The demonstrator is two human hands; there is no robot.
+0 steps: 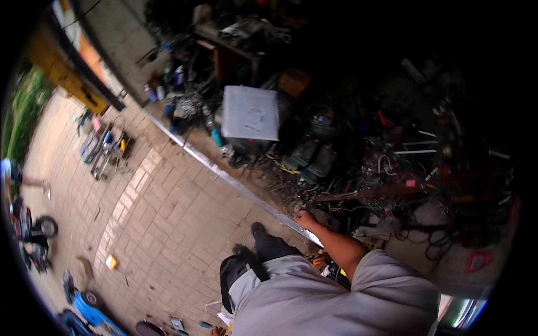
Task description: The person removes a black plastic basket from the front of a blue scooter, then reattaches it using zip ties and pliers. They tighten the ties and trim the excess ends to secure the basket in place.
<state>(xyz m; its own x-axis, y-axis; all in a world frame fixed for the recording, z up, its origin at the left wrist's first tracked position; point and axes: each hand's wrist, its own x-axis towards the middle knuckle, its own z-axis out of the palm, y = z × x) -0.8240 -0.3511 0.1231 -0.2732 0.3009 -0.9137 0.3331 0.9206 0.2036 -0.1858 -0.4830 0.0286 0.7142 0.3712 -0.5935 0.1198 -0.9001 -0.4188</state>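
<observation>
My right hand (305, 219) reaches out over the metal edge strip (241, 190) to the border of a dark heap of wires and parts (297, 196). Its fingers look closed; what they hold, if anything, is too small and blurred to make out. Only a few fingers of my left hand (219, 331) show, cut off at the lower edge, so its grip is hidden. Close to it lie a small teal object (205, 325) and a white piece (225, 318).
A white box (250, 113) stands amid the clutter. On the paved ground (185, 201) are a cart of tools (105, 147) and a small yellow-and-white object (112, 262). Motorcycles (33, 229) stand at the far left, and a blue vehicle part (92, 311) at the lower left.
</observation>
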